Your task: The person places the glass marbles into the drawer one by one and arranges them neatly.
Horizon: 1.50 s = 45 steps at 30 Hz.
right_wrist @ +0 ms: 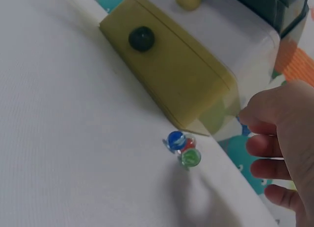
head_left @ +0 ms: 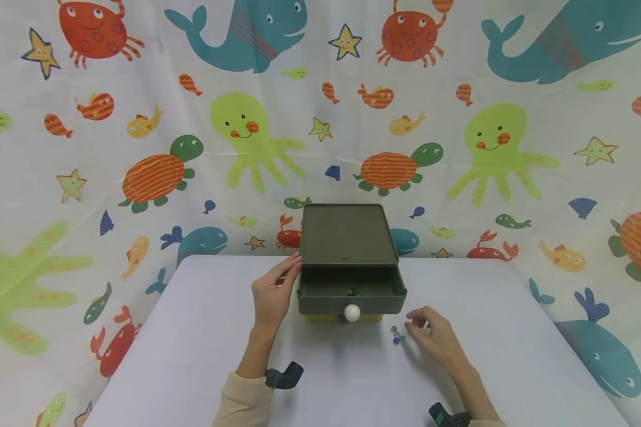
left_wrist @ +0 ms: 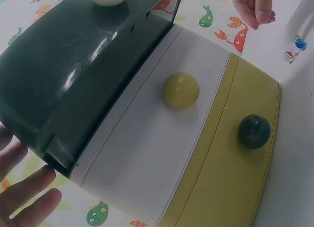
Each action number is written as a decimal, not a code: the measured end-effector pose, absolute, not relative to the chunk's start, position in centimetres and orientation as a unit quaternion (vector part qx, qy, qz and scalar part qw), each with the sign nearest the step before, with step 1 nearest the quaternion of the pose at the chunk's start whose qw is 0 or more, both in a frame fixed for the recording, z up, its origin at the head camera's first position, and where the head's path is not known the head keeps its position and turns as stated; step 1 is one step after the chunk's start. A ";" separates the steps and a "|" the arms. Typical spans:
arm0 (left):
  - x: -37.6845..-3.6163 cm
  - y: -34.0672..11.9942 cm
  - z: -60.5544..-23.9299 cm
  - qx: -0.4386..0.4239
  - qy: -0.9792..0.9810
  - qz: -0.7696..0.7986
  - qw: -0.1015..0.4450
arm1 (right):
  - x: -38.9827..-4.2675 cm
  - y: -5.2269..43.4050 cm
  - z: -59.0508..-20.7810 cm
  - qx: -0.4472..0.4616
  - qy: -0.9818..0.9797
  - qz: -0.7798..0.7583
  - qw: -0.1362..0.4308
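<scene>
A small three-drawer cabinet (head_left: 347, 234) has its dark green top drawer (head_left: 324, 305) pulled out, with a white knob (head_left: 352, 312) on its front. Small green marbles (head_left: 351, 292) lie inside that drawer. My left hand (head_left: 273, 293) rests its fingertips against the cabinet's left side; in the left wrist view its fingers (left_wrist: 34, 188) lie nearly straight beside the dark casing. To the right of the cabinet, my right hand (head_left: 431, 333) hovers with loosely bent fingers, nothing visible between them. Beside it on the table sit a blue marble (right_wrist: 176, 140), a green marble (right_wrist: 191, 157) and a reddish one partly hidden behind them.
Below the pulled-out drawer are a white drawer (left_wrist: 147, 119) with a yellow knob (left_wrist: 181, 90) and a yellow drawer (left_wrist: 223, 158) with a dark green knob (left_wrist: 254, 131), both pushed in. A sea-animal printed cloth (head_left: 320, 142) hangs behind the white table (head_left: 203, 356).
</scene>
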<state>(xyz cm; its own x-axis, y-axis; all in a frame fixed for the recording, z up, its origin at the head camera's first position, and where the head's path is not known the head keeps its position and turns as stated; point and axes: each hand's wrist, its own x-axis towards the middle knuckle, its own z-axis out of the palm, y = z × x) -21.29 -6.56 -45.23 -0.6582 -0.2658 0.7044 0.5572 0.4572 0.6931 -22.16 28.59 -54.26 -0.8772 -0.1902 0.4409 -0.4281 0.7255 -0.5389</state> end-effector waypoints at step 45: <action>-21.1 -6.6 -45.2 -0.092 -0.755 -0.515 0.395 | -22.1 28.6 -55.9 0.151 -0.940 0.304 0.024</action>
